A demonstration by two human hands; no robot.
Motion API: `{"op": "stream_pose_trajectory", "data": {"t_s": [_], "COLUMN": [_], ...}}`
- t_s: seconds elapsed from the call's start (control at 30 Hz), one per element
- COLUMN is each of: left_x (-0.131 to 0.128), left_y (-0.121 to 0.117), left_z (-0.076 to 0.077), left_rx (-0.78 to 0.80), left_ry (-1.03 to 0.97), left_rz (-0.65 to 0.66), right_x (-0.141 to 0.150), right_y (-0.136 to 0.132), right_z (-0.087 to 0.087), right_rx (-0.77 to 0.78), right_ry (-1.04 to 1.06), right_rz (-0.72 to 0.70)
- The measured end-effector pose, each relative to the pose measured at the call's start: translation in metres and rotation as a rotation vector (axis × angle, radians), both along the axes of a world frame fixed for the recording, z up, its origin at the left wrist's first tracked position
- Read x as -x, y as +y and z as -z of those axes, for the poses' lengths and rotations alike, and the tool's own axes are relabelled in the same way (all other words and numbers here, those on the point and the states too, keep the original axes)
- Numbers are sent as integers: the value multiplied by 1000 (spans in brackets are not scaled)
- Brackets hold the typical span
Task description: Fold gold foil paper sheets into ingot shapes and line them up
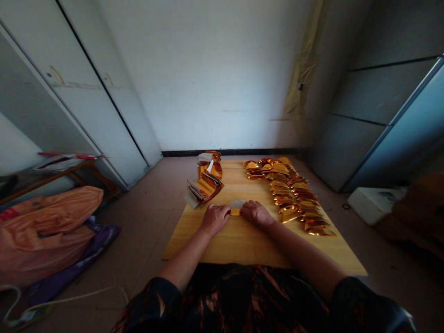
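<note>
A small sheet of gold foil paper (236, 212) with a pale grey back lies on the wooden table, its near edge turned up in a gold strip. My left hand (215, 218) grips its left end with the fingers closed. On the opposite end, my right hand (255, 213) presses with its fingers together. Loose stacks of gold foil sheets (205, 188) rest beyond my left hand. To the right of my right hand, rows of folded gold foil pieces (285, 185) run along the table's right side.
The wooden tabletop (243, 243) sits low in front of my lap. At left are an orange plastic bag (52, 231) and a cord (76, 298) on the floor. A white box (364, 203) stands right, near a grey refrigerator (350, 120). Cabinets (86, 92) line the left wall.
</note>
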State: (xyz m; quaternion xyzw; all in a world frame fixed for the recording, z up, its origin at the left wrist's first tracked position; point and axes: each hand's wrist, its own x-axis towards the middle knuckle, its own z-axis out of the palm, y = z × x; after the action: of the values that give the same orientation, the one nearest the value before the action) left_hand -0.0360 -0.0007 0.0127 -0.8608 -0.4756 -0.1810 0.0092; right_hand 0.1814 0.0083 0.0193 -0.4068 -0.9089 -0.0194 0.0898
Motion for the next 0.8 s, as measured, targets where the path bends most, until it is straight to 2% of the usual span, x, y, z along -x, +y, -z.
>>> {"op": "stream_pose_trajectory", "data": {"t_s": [0.13, 0.27, 0.43, 0.57, 0.7, 0.8], "left_x": [2, 4, 6, 7, 9, 10], "left_y": [-4, -6, -11, -12, -12, -10], "left_z": [0, -1, -1, -2, -2, -2], "left_rx": [18, 45, 32, 34, 38, 34], "left_ry": [-11, -6, 60, 113, 134, 148], "left_rz": [12, 25, 72, 88, 94, 107], "right_x": [0, 0, -1, -5, -6, -2], "right_y": [-1, 3, 15, 22, 29, 31], "right_z": [-2, 4, 17, 20, 18, 12], "right_rx": [20, 25, 33, 107, 199, 257], "right_ry": [-4, 41, 260, 386, 371, 321], "right_rz": [3, -1, 20, -15, 2, 80]}}
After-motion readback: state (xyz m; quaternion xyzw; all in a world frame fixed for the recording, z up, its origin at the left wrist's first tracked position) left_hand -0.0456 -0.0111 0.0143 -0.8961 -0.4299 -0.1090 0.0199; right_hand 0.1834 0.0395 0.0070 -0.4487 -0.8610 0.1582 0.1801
